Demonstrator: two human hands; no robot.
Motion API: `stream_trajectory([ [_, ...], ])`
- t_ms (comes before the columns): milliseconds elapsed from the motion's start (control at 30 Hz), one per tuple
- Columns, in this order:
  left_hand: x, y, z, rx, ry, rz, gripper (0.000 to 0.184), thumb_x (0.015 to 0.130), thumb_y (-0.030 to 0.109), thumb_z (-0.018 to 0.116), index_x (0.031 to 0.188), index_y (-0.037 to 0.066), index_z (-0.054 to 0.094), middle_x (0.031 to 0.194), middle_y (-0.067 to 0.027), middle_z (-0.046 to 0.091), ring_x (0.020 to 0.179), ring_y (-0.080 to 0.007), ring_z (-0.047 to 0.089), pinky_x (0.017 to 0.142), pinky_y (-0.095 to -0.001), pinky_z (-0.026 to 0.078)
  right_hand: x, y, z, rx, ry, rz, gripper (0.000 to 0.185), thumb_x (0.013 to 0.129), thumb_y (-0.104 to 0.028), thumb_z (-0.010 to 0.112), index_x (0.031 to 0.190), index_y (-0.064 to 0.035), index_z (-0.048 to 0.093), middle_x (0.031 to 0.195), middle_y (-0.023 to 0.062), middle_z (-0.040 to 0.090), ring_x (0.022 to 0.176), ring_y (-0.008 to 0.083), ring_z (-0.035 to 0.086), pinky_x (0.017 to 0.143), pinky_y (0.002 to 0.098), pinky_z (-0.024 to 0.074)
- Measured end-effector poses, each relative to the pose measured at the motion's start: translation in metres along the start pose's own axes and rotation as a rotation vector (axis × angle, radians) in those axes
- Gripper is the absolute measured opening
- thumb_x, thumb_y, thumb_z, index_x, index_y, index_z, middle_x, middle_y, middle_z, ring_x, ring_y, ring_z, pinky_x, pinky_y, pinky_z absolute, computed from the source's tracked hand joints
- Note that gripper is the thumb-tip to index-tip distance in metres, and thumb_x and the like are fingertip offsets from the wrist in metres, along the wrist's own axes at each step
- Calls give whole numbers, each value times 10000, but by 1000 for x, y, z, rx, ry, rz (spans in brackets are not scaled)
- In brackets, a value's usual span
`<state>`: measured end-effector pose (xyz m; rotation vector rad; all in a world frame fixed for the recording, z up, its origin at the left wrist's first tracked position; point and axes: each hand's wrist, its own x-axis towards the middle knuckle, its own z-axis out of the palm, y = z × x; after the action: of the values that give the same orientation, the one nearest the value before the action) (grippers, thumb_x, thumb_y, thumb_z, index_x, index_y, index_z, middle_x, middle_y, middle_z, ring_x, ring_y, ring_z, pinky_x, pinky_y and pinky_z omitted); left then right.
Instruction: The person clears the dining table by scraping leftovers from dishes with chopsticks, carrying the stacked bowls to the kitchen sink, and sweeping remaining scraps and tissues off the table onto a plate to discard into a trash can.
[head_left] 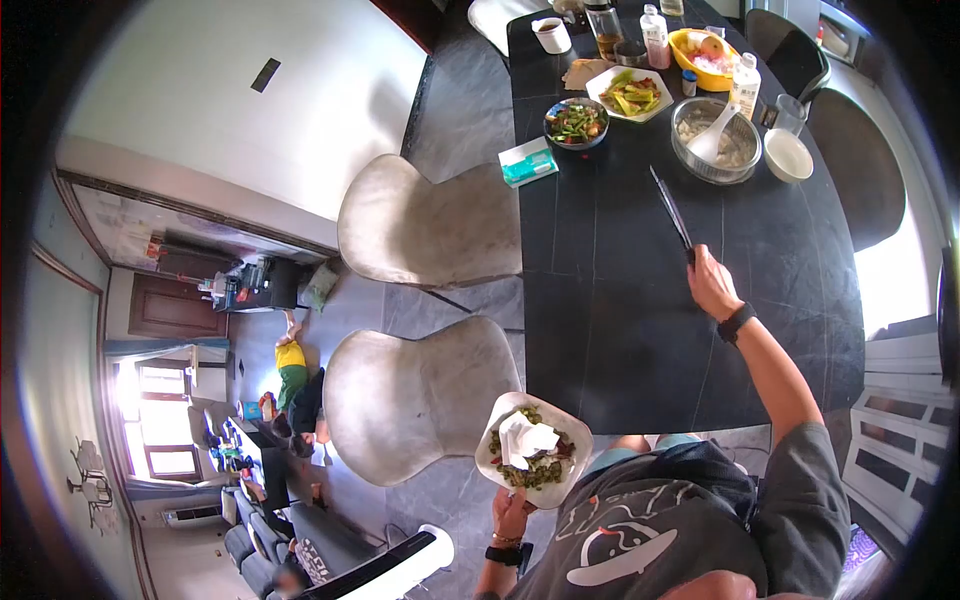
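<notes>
My left hand (511,516) grips the edge of a white squarish plate (577,430), held beside the table's near left corner. Chopped green food (545,475) and crumpled white tissue (526,438) lie on the plate. Over the tabletop, my right hand (715,285) is closed around the dark ends of some chopsticks (672,208). They look bundled together, and their slim tips point toward the dishes at the far side. Nearest those tips is a metal bowl (752,165) with pale food and a white rice paddle (712,138).
On the dark table (620,330) stand a plate of green vegetables (630,95), a patterned bowl (577,124), a tissue pack (528,162), a cream bowl (788,156), a yellow basket (703,60) and bottles. Beige chairs (420,400) line the left side. People (290,375) are in the far room.
</notes>
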<state>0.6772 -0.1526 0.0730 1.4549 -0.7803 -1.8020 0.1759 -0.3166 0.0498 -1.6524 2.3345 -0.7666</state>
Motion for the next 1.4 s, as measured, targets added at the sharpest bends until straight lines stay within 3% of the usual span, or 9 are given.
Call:
stream_trajectory([
  [167,3,0,4,24,-22,11,350,889,148,461,1205,10,403,1060,-141,566,855,-229,617,739,-350,525,-10,-15,-32,450,404,-75,246,843,-33,513,1077,11,454,872,201,564,759,333,582,672,354,462],
  [200,4,3,7,14,-13,0,347,889,149,462,1201,7,405,1060,-138,567,859,-225,616,739,-350,524,-17,-13,-36,486,342,-7,242,846,21,484,1084,13,440,891,128,559,779,226,559,727,315,448],
  [367,15,-4,3,18,-9,-37,339,891,160,468,1182,-6,413,1044,-131,570,864,-212,611,736,-347,525,-32,24,12,1096,307,105,120,906,-120,450,995,-40,455,1084,91,503,1074,153,431,949,276,318],
  [433,13,7,15,24,14,-25,331,895,166,467,1169,-13,418,1023,-126,573,844,-197,610,721,-333,525,-32,2,-8,547,384,-84,103,924,-91,400,1007,-41,435,1041,91,523,1026,174,479,912,296,368],
  [633,17,9,17,30,7,-24,327,904,153,449,1182,-13,408,1013,-119,573,818,-189,608,702,-312,522,-27,-2,-31,938,436,84,124,938,-68,352,1002,-40,454,925,62,522,917,149,525,836,279,398],
  [867,17,13,20,28,-33,-9,339,907,151,446,1201,-9,391,1048,-119,561,851,-194,605,709,-318,523,-46,28,-5,495,444,146,86,917,-80,430,967,-13,452,768,81,478,709,185,486,706,276,413],
  [1033,15,16,23,56,4,-27,354,910,158,449,1226,16,379,1066,-120,557,881,-201,606,728,-332,530,-29,56,-15,190,315,99,249,768,106,416,1009,60,458,979,223,453,890,378,492,785,391,418],
  [1167,10,16,23,26,-12,-18,352,911,152,447,1232,28,376,1071,-119,558,875,-204,608,727,-329,532,-25,101,-10,-148,199,180,377,653,142,469,1018,46,465,988,235,448,920,366,471,785,403,416],
  [1400,3,0,3,-13,28,-12,341,896,107,462,1225,45,397,1087,-125,559,868,-220,613,713,-344,538,-12,77,-22,-578,85,258,262,795,-51,460,1050,7,456,980,138,522,977,270,501,778,372,464],
])
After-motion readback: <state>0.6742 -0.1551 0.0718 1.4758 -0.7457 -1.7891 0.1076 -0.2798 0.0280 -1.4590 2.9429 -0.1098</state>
